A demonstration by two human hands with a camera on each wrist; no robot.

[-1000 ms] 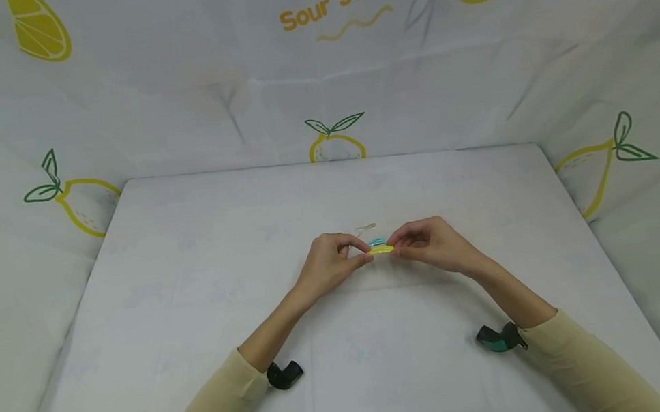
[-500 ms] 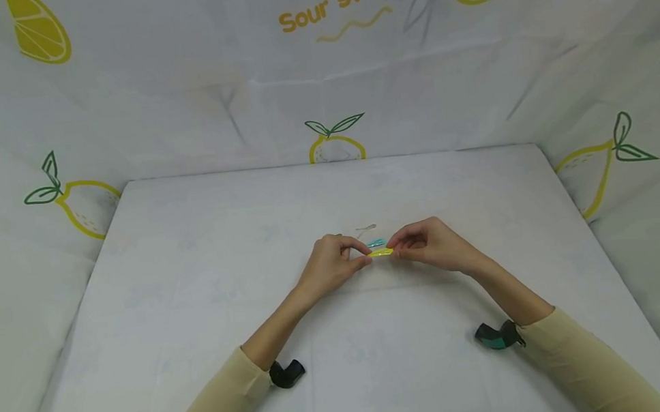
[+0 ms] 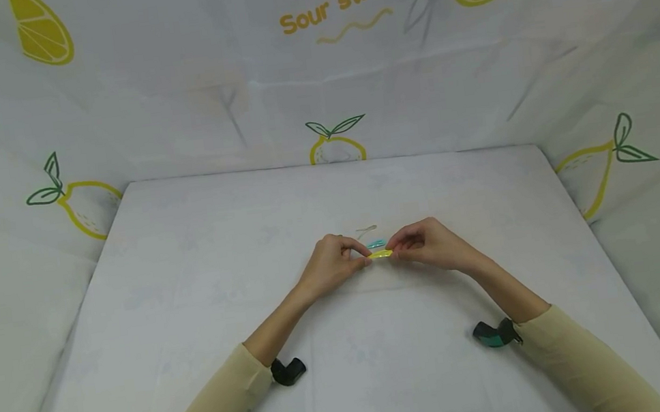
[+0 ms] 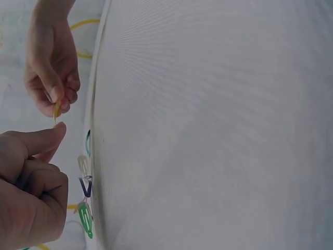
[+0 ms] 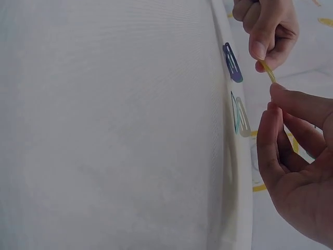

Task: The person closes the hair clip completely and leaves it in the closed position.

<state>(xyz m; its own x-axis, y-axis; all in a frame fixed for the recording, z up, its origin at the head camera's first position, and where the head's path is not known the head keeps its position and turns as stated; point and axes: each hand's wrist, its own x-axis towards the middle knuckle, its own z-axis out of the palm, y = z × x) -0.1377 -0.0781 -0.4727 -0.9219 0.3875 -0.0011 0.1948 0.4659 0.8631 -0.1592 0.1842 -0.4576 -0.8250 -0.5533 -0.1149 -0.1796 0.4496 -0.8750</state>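
Note:
A yellow snap hair clip [image 3: 380, 254] is stretched level between both hands, over the middle of the table. The left hand [image 3: 332, 262] pinches one end between thumb and forefinger, and the right hand [image 3: 430, 245] pinches the other. In the right wrist view the yellow clip [image 5: 268, 71] spans the two sets of fingertips. Just behind it lies a teal hair clip [image 3: 376, 243], with a cream hair clip [image 3: 366, 229] farther back. The left wrist view also has a green hair clip [image 4: 85, 221] and a purple one [image 4: 86, 186], which the left hand mostly hides in the head view.
A white cloth covers the table [image 3: 350, 368]. Behind it rises a white cloth wall [image 3: 169, 102] printed with lemons. Black wrist devices [image 3: 288, 371] are worn at both sleeve cuffs.
Both hands and the yellow hair clip have shifted very slightly toward the person, widening the gap to the teal clip. The pinch at both ends stays the same.

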